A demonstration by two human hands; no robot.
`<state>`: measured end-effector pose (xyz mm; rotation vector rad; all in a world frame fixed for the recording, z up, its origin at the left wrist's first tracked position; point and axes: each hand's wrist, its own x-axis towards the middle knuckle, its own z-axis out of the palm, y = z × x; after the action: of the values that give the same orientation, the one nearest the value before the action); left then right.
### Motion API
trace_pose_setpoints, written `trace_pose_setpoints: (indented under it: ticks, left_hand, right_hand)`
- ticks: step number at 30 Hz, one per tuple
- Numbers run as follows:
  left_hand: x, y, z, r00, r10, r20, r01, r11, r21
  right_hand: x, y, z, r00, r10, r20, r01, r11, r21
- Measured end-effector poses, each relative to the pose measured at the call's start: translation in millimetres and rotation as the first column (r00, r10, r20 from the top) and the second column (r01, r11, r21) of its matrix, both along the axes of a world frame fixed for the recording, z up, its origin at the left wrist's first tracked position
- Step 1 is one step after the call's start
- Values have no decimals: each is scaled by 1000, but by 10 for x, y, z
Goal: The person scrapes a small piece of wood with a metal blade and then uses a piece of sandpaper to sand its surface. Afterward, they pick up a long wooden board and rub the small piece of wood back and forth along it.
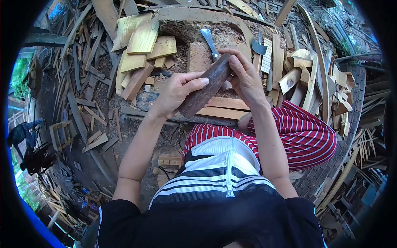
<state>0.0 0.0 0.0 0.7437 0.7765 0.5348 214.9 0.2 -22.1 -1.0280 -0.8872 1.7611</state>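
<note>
A dark brown block of wood (206,86) is held up at a slant between both hands, above my lap. My left hand (175,93) grips its lower left part, thumb on top and fingers curled beneath. At the upper right end, my right hand (247,74) closes on it with the thumb on the near face and the fingertips over the far end. Just beyond the block lies a chisel (207,38) with a wide flared metal blade; the block and my right hand hide part of its handle. Pale planks (223,107) lie beneath the block.
Yellowish boards (142,39) are stacked at the left of the work spot. A dark metal blade (259,47) lies to the right. Cut wood blocks (297,74) pile up farther right. Long scrap strips (78,82) and shavings cover the ground at left.
</note>
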Motion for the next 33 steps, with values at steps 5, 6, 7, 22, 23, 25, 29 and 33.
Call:
trace_pose_setpoints:
  ticks: [5,6,7,22,23,25,29,33]
  left_hand:
    - [98,-122,-36,975,220,-31,-218,974,66]
    - [114,-126,-58,975,220,-30,-217,974,70]
    - [135,-128,-81,959,282,-41,-275,954,120]
    - [27,-114,-259,967,256,6,-256,967,-16]
    - [31,-106,-294,967,255,-17,-255,967,27]
    - [82,-96,-279,934,356,-34,-357,927,-115]
    - [266,-161,-614,905,423,-38,-425,898,-118]
    - [396,-167,-684,872,487,-53,-490,870,-65]
  right_hand:
    - [-145,-14,60,985,-173,4,173,984,-36]
    - [-215,-45,88,985,-174,3,174,984,-32]
    - [-294,-108,137,982,-162,97,161,987,19]
    - [52,-49,194,966,140,218,-142,990,-9]
    - [26,-66,168,974,59,219,-63,998,12]
    - [-55,-73,119,976,-11,217,2,999,42]
    - [-285,-112,-31,978,-182,104,163,972,169]
    - [-305,-99,-94,948,-105,300,51,982,182]
